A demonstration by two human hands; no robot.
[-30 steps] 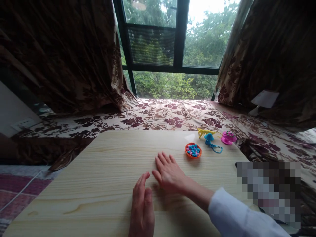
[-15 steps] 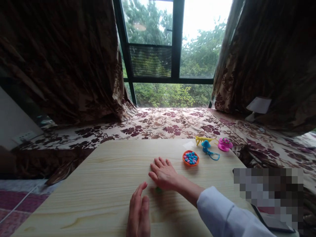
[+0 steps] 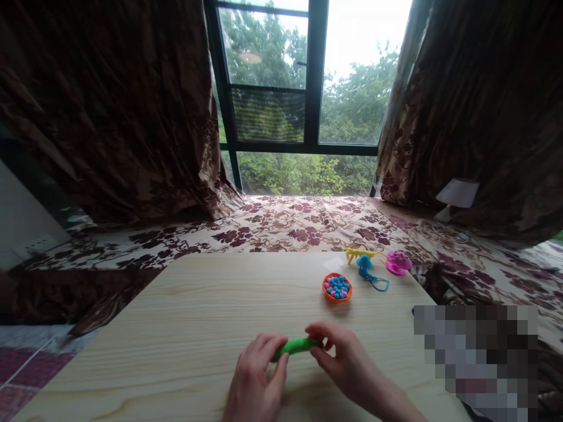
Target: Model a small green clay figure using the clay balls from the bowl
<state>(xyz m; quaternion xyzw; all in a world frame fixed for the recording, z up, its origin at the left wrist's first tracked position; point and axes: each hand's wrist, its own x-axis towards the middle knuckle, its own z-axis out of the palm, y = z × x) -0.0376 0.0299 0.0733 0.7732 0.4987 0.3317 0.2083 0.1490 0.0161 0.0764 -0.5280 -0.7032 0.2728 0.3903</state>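
A short green clay roll [image 3: 295, 346] is held just above the light wooden table [image 3: 197, 316], near its front edge. My left hand [image 3: 255, 381] pinches the roll's left end with closed fingers. My right hand [image 3: 347, 363] pinches its right end the same way. Beyond my right hand stands a small orange dish [image 3: 336, 288] filled with several blue and pink clay balls.
At the table's far right lie a yellow clay figure [image 3: 357, 253], a blue clay piece with a loop [image 3: 368, 272] and a pink clay piece [image 3: 397, 262]. A floral cloth [image 3: 285, 223] covers the ledge under the window, with dark curtains on both sides.
My right hand was flat on the table, rolling something under the palm. Now both hands have picked up the green roll and hold it by its ends, closer to me.
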